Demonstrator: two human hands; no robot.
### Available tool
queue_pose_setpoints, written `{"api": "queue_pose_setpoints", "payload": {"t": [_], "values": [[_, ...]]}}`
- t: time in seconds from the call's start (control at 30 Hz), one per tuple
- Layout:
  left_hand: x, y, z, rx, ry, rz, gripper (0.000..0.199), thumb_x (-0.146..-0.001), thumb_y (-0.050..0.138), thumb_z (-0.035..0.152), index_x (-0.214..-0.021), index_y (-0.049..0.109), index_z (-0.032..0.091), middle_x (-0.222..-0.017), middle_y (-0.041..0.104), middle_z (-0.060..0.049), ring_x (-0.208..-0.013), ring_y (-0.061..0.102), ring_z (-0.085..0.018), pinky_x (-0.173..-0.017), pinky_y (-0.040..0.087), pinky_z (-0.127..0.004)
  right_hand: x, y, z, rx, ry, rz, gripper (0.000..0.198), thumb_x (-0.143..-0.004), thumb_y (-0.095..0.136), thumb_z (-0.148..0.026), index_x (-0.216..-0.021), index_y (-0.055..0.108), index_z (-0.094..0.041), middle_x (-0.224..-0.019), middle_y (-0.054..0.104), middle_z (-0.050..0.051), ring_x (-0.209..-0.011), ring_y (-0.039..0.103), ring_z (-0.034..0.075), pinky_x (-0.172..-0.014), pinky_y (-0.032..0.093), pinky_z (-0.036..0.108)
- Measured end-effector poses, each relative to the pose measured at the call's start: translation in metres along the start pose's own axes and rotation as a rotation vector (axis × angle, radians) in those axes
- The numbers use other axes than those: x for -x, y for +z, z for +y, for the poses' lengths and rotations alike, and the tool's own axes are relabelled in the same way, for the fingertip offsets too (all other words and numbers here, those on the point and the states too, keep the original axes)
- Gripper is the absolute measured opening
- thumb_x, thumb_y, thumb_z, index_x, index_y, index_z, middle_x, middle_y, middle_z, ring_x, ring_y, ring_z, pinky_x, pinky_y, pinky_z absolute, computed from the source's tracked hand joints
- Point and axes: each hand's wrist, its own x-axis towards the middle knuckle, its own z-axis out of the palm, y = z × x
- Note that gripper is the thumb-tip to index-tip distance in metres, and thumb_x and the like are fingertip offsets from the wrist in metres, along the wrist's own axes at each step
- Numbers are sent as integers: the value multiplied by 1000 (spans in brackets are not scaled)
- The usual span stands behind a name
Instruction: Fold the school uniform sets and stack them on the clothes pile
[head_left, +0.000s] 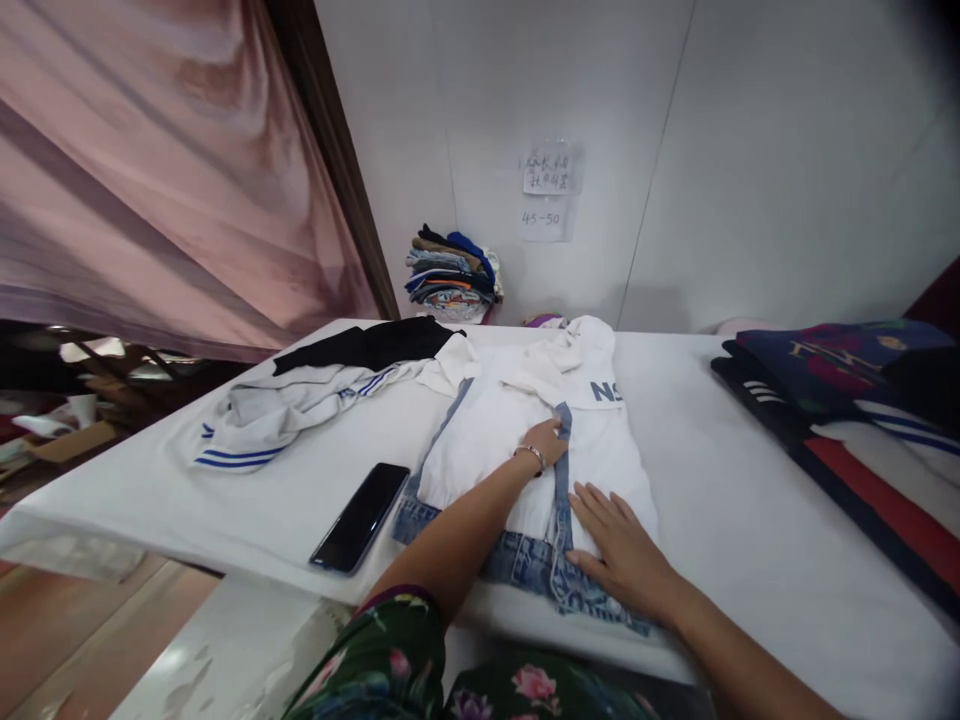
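A white and denim jacket [480, 460] lies spread on the white-covered table in front of me, with blue denim along its hem and front strip. Dark letters show on its upper right part, and a sleeve is folded near the top. My left hand [546, 442], with a bracelet at the wrist, has its fingers curled at the upper front strip, pinching the fabric there. Lower and to the right, my right hand [616, 545] rests flat on the jacket beside the strip, fingers stretched out.
A black phone [361, 518] lies left of the jacket. Beyond it are a white garment with blue stripes [277, 415] and a black garment [375, 345]. Folded clothes [454, 275] are piled by the wall; more folded clothes [847, 420] stand at right. A pink curtain [172, 170] hangs at left.
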Motion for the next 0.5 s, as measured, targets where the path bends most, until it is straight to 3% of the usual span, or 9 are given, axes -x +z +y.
{"api": "queue_pose_setpoints", "payload": {"t": [0.13,0.23,0.37,0.5], "values": [[-10,-6,-1,227,-142,-43,30,-68,72,20,-98,65,15,-76,69,-8,-72,67,-24,-71,54,-38,4,-6,5,-63,-5,-26,64,-91,39,-56,-147,27,-27,-153,25,5,-142,22,27,-115,21,54],[-27,-17,3,440,-225,-40,37,-77,69,34,-105,60,11,-85,68,-12,-64,66,-19,-64,55,-35,-5,-24,12,-100,-7,74,58,-94,38,-52,-147,29,-30,-153,25,4,-142,23,26,-114,23,53],[-52,-34,11,689,-287,29,45,-86,57,43,-117,54,10,-105,64,-19,-78,68,-20,-69,57,-32,-36,-36,28,-15,102,286,60,-93,38,-53,-146,31,-27,-155,21,7,-144,15,27,-114,20,56],[-75,-38,19,867,-280,76,46,-93,42,43,-123,52,10,-115,62,-20,-97,66,-22,-78,56,-30,-58,-19,42,47,234,140,64,-91,36,-59,-143,39,-20,-152,27,13,-143,16,31,-112,19,60]]}}
